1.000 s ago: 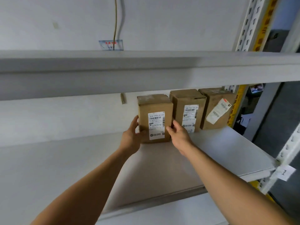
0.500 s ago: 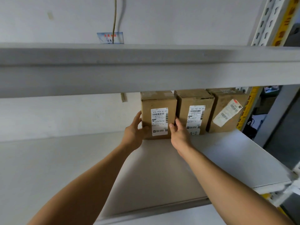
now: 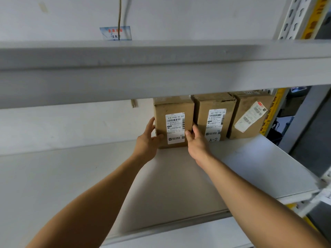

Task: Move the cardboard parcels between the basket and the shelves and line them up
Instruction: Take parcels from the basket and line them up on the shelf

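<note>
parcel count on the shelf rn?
3, in a row at the shelf back: left parcel held between both hands, middle parcel, right parcel with slanted label. The upper shelf may hide others.

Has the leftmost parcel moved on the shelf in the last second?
Yes. The leftmost parcel, held between the left hand and right hand, has slid back toward the wall and closed up beside the middle parcel.
</note>
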